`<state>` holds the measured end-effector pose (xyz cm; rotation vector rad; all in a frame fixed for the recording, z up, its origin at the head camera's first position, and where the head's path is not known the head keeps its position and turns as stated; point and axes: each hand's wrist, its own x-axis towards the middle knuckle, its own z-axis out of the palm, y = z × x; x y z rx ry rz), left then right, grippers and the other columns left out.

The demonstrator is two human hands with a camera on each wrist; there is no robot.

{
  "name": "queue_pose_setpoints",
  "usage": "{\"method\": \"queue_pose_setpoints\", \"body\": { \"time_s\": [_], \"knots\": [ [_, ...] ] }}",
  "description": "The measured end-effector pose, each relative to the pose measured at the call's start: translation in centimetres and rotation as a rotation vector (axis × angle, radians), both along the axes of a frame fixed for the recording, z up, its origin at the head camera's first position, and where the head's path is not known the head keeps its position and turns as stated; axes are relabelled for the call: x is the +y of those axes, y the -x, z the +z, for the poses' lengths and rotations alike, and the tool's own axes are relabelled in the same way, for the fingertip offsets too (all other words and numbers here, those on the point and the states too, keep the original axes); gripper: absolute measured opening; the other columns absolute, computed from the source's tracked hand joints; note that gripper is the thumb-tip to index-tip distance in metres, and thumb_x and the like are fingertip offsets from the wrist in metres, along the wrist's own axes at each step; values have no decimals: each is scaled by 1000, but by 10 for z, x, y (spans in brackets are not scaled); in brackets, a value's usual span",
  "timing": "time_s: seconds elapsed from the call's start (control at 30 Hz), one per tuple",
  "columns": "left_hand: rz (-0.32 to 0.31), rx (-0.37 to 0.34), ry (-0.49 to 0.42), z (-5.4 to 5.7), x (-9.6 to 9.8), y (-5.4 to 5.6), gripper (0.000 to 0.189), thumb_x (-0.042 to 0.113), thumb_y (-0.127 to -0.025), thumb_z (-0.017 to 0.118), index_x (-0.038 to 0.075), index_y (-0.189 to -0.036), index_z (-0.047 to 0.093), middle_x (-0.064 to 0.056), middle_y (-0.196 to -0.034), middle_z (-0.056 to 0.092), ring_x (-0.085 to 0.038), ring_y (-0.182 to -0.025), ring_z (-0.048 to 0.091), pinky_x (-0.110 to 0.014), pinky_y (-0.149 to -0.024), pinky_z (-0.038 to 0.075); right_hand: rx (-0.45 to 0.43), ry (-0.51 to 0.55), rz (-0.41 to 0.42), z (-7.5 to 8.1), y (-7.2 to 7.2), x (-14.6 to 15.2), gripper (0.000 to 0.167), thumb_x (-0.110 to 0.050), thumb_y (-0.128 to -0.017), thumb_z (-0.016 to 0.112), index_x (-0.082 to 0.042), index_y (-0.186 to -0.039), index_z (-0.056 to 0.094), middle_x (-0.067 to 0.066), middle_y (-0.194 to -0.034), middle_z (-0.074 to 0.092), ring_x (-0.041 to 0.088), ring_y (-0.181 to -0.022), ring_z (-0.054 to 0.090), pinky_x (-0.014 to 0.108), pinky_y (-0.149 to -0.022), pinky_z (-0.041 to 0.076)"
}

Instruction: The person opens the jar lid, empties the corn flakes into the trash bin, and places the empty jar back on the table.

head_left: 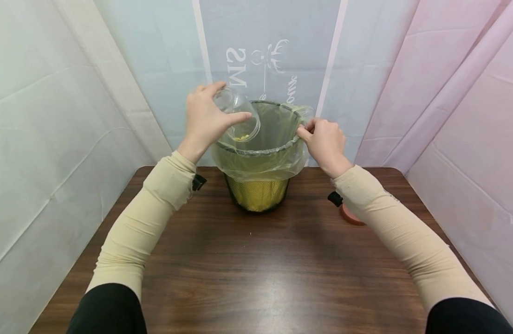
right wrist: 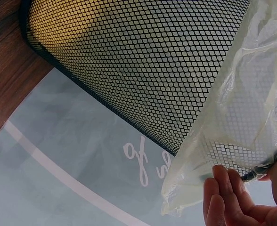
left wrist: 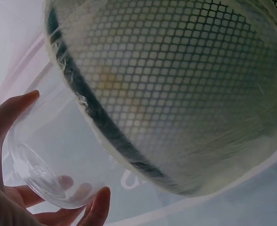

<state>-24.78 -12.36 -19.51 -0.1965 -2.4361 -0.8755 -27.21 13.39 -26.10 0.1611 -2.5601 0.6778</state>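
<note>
My left hand (head_left: 206, 116) grips a clear jar (head_left: 227, 98), thumb on the near side and fingers round the far side. Tipped on its side, the jar has its mouth over the left part of a black mesh wastebasket (head_left: 282, 189). Small yellow pieces (head_left: 241, 138) lie inside near the jar's lip. A thin, pale yellow-green bin liner (head_left: 256, 168) lines the wastebasket and folds down over its rim. At the right of the rim, my right hand (head_left: 326, 141) pinches the liner and rim between thumb and fingers; in the right wrist view the fingertips (right wrist: 218, 172) press on the liner.
The wastebasket stands at the back of a dark brown wooden table (head_left: 248, 273), close to a hanging grey-blue cloth (head_left: 269, 28). A round reddish-brown lid (head_left: 350, 216) lies partly hidden under the right forearm. Pale curtains (head_left: 51, 116) enclose the sides.
</note>
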Motion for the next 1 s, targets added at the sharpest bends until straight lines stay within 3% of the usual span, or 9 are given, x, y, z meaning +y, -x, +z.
{"method": "queue_pose_setpoints", "body": {
  "time_s": [0.2, 0.37, 0.43, 0.5, 0.6, 0.67, 0.77, 0.9, 1.0],
  "knots": [
    [11, -167, -151, 1, -11, 8, 86, 68, -60, 76, 22, -130, 56, 1, -129, 58, -16, -109, 53, -32, -90, 43, 3, 3, -2, 0, -1, 1, 30, -37, -90, 49, -16, -82, 68, 7, -73, 66, 25, -57, 54, 35, -46, 38],
    [-103, -312, -441, 1, -20, 17, 73, 58, -66, 78, 17, -123, 61, -4, -123, 59, -14, -92, 61, -33, -78, 55, 0, 6, -9, 0, -1, 2, 30, -37, -90, 49, -16, -82, 68, 7, -73, 66, 25, -57, 54, 35, -46, 37],
    [-146, -339, -542, 1, -23, 19, 63, 53, -68, 79, 14, -116, 66, -7, -111, 64, -14, -76, 65, -33, -64, 57, 0, 2, -7, 0, -1, 2, 30, -37, -91, 48, -16, -82, 68, 8, -72, 66, 25, -56, 53, 35, -45, 37],
    [-162, -350, -583, 1, -24, 20, 55, 51, -69, 79, 14, -110, 70, -9, -100, 66, -17, -64, 64, -34, -54, 56, 3, 1, -3, 0, -1, 1, 30, -37, -91, 49, -16, -82, 68, 8, -72, 65, 24, -54, 53, 34, -45, 36],
    [-129, -357, -519, 3, -24, 20, 62, 55, -67, 79, 17, -115, 68, -5, -112, 66, -14, -79, 65, -32, -63, 56, 2, 1, -4, 0, 0, 2, 30, -37, -91, 49, -16, -82, 68, 8, -71, 65, 25, -55, 53, 35, -45, 36],
    [-82, -353, -399, 5, -22, 19, 73, 59, -65, 78, 19, -124, 63, -1, -126, 61, -14, -98, 62, -31, -78, 54, -4, 3, -9, 0, 0, 2, 30, -37, -90, 49, -16, -82, 68, 8, -73, 66, 25, -57, 54, 36, -46, 38],
    [-15, -313, -179, 8, -16, 18, 90, 65, -62, 76, 19, -135, 53, 1, -136, 55, -15, -112, 54, -31, -90, 47, -18, -3, -19, 1, 0, 2, 31, -39, -90, 49, -16, -84, 69, 8, -75, 67, 27, -61, 57, 38, -50, 41],
    [19, -205, 53, 9, -5, 14, 95, 66, -60, 77, 11, -132, 51, -7, -122, 62, -23, -104, 55, -33, -88, 45, -29, -9, -21, 1, 1, 2, 32, -40, -90, 49, -16, -86, 69, 8, -78, 68, 28, -64, 58, 40, -54, 43],
    [-2, -123, 214, 9, 4, 10, 93, 62, -60, 79, 7, -129, 51, -8, -117, 63, -25, -106, 54, -35, -93, 40, -22, -9, -15, 2, 0, 2, 32, -39, -90, 49, -15, -86, 69, 8, -78, 68, 28, -64, 58, 40, -53, 42]
  ]
}}
